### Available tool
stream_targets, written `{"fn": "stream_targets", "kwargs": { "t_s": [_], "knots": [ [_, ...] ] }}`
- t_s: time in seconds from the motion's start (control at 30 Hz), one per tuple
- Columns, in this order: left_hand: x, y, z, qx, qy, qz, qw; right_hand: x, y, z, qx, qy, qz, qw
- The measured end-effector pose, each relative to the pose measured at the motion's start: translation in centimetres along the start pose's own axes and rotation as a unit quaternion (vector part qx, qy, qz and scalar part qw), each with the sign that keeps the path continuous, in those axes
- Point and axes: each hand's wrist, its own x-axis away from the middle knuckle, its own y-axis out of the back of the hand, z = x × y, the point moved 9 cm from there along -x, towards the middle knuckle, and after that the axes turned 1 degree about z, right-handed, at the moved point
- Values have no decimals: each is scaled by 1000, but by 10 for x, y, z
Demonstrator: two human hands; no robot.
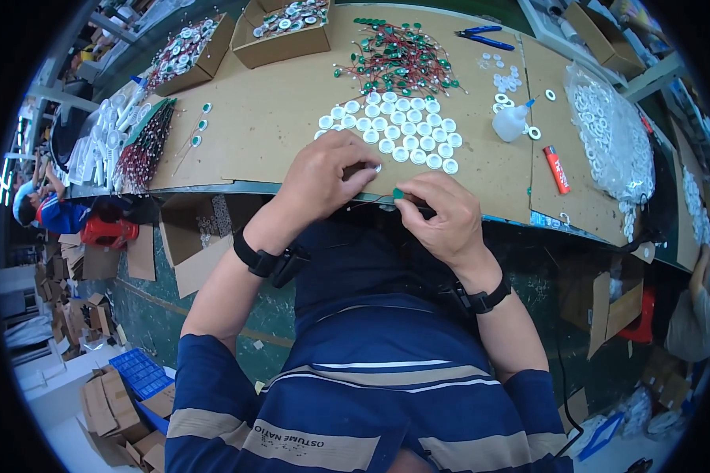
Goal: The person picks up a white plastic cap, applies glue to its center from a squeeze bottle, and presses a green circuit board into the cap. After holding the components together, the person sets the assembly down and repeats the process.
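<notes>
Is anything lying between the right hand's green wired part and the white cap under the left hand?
Nothing visible does. The right hand pinches the green part close beside the left hand, whose fingers cover a white cap.

On the cardboard-covered bench (276,118), a heap of green discs on red wires (398,59) lies at twelve o'clock. Blue-handled pliers (481,35) sit at one o'clock, with a small squeeze bottle (511,122) below them and an orange-red lighter (557,168) at three o'clock. A clear bag of white rings (611,134) fills the right side. Two open cardboard boxes (284,31) of round parts stand at eleven o'clock, and a bundle of wired parts (146,146) lies at nine o'clock. Blue crates (142,374) sit on the floor at seven o'clock.
</notes>
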Motion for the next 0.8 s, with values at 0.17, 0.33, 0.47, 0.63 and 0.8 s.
{"fn": "stream_targets", "kwargs": {
  "t_s": [0.17,0.33,0.47,0.63,0.8],
  "knots": [
    [-8,-4,3,61,-21,67,996,-2,-1,0,6,-2,21,1000],
    [-5,-5,6,82,-21,52,995,-3,-3,4,17,8,23,1000],
    [-4,-5,2,63,-17,39,997,-4,-4,4,30,11,24,999],
    [-2,-8,7,105,7,37,994,-6,-8,1,41,-2,24,999],
    [6,4,10,140,40,19,989,-14,-15,-1,36,-56,52,996]
  ]
}}
